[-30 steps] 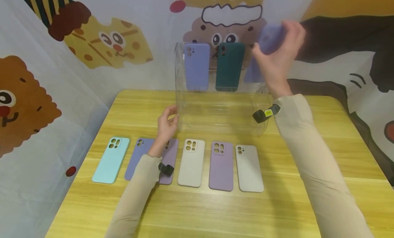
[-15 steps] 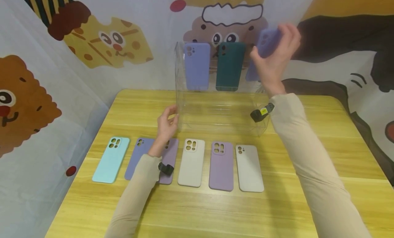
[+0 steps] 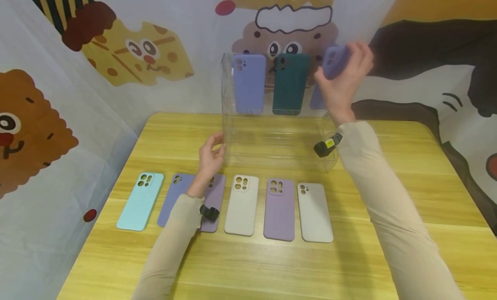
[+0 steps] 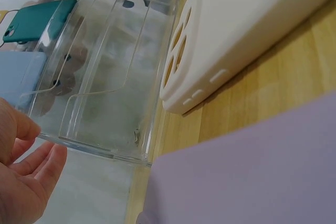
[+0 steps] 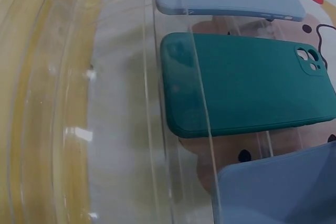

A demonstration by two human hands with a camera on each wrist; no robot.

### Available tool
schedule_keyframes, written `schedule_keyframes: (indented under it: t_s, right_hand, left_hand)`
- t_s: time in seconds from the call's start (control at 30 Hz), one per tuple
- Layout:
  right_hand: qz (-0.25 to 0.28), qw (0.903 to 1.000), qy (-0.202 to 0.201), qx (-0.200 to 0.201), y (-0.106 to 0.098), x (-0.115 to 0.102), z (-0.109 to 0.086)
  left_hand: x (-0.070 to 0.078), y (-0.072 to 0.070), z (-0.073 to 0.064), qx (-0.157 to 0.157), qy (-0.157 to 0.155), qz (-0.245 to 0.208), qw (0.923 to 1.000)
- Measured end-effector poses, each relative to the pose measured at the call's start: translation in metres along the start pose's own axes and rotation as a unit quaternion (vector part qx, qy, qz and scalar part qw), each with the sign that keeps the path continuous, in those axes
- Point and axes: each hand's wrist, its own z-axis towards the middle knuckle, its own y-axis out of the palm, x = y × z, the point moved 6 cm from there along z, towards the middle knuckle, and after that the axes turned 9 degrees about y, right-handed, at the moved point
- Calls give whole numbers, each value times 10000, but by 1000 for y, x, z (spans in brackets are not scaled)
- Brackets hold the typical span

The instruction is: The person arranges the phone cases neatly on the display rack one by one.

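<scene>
My right hand (image 3: 345,80) grips a periwinkle phone case (image 3: 333,63) by its sides at the right end of the clear display rack's top tier. Part of that case is hidden behind the hand; in the right wrist view the lower end of the case (image 5: 278,192) sits behind the tier's front lip. Beside it on the same tier lean a dark green phone case (image 3: 290,84) and another periwinkle phone case (image 3: 249,84). At the left side of the clear display rack (image 3: 277,138), my left hand (image 3: 211,155) pinches the side panel's edge between thumb and fingers.
A row of phone cases lies on the wooden table (image 3: 248,270) before the rack: turquoise (image 3: 140,201), blue-violet (image 3: 174,200), mauve (image 3: 213,205) partly under the left wrist, cream (image 3: 241,205), mauve (image 3: 279,209) and off-white (image 3: 315,212). A cartoon-print cloth (image 3: 209,41) hangs behind.
My right hand has moved down and slightly left with the periwinkle case, bringing it closer to the rack's top tier. The left hand has stayed at the rack's side.
</scene>
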Motion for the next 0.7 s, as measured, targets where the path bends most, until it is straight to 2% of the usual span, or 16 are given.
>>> schedule_keyframes:
  t_s: [0.23,0.43,0.7]
  right_hand:
    - [-171,9998,81,-97,4,2,-6]
    - [-294,9974,620,-230,8,4,-9]
    - [-379,9984,397,-99,10,5,-17]
  left_hand:
    - [-1,0,1,-24,12,-5,10000]
    - [-1,0,1,-22,21,9,10000]
    - [-2,1,1,-18,57,57,10000]
